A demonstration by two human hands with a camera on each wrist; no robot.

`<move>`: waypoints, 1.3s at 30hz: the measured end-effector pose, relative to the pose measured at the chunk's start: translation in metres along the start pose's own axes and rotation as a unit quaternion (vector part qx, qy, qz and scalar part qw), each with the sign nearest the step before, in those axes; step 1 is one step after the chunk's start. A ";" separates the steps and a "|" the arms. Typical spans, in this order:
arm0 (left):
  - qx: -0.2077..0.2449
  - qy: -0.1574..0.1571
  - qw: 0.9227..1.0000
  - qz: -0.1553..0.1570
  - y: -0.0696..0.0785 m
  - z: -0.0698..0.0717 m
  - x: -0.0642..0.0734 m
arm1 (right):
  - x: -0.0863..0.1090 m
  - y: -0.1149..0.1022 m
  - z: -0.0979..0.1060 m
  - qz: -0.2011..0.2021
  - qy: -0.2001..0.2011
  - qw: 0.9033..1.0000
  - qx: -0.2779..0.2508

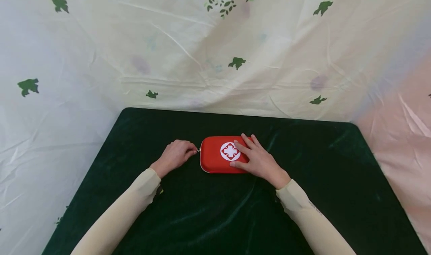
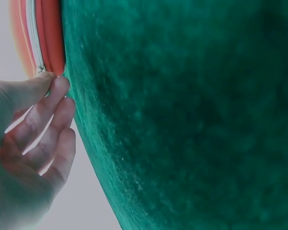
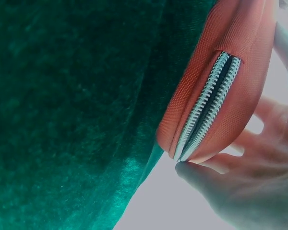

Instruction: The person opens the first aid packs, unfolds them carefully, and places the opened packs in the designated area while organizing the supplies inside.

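Observation:
A red first-aid case (image 1: 213, 159) with a white cross emblem (image 1: 230, 151) lies flat on the green cloth. At its left end my left hand (image 1: 175, 154) pinches the zipper pull (image 1: 199, 150) between thumb and index finger. The left wrist view shows those fingertips right at the slider on the pale zipper (image 2: 32, 33). My right hand (image 1: 259, 160) rests spread over the case's right part, covering some of the emblem. In the right wrist view the metal zipper teeth (image 3: 201, 112) stand parted in a narrow gap, with the thumb (image 3: 199, 177) beside the edge.
A dark green velvet cloth (image 1: 208, 214) covers the table, whose far edge runs behind the case. Pale curtains (image 1: 188, 60) with green leaf and bird shapes hang at the back and both sides.

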State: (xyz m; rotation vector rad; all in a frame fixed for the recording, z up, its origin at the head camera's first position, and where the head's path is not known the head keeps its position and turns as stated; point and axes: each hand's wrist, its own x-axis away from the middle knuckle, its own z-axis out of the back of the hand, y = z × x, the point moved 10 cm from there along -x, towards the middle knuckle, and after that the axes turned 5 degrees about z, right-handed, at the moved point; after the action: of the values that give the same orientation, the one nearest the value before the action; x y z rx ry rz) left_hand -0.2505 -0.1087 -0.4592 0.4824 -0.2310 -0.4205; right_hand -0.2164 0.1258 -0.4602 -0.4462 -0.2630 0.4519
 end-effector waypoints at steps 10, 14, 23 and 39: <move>0.011 0.005 1.000 -0.008 0.004 -0.005 0.014 | 0.001 -0.002 0.001 0.004 0.000 1.000 -0.001; 0.030 0.013 0.999 -0.032 0.000 -0.009 0.018 | 0.000 -0.004 0.001 0.005 0.000 1.000 -0.001; 0.021 -0.015 0.997 -0.072 -0.021 -0.039 0.019 | 0.000 -0.002 0.000 0.002 0.003 1.000 0.003; 0.059 -0.033 0.993 -0.099 -0.019 -0.057 0.031 | 0.000 -0.001 -0.002 0.003 -0.002 1.000 0.005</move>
State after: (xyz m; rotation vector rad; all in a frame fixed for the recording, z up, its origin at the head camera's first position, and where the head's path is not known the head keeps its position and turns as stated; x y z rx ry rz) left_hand -0.2115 -0.1148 -0.5142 0.6106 -0.2747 -0.6195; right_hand -0.2159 0.1244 -0.4612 -0.4353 -0.2637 0.4594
